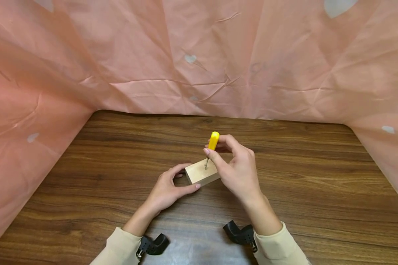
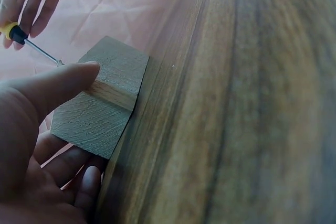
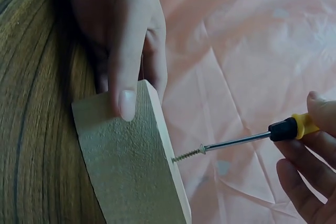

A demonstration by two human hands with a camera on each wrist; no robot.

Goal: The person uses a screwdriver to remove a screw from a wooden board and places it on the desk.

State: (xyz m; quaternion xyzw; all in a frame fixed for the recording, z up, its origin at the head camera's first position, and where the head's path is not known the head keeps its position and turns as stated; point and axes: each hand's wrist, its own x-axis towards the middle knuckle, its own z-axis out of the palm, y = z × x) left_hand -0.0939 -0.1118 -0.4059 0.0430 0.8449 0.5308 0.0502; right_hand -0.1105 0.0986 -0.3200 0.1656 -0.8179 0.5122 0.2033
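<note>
A pale wooden block (image 1: 199,172) lies on the table, its left end gripped by my left hand (image 1: 167,189), thumb on the near side and fingers at the far side. From the block's top face a screw (image 3: 189,155) sticks up, most of its thread showing. My right hand (image 1: 240,167) holds a screwdriver (image 1: 213,140) by its yellow handle, between thumb and fingers. In the right wrist view the screwdriver's metal shaft (image 3: 236,142) meets the screw's head, roughly in line with it. The block's right end is hidden behind my right hand in the head view.
The dark wood-grain table (image 1: 126,147) spreads around the block. A pink cloth (image 1: 136,55) with pale hearts hangs along the back and both sides. Black wrist mounts (image 1: 240,232) sit under both beige sleeves (image 1: 282,244).
</note>
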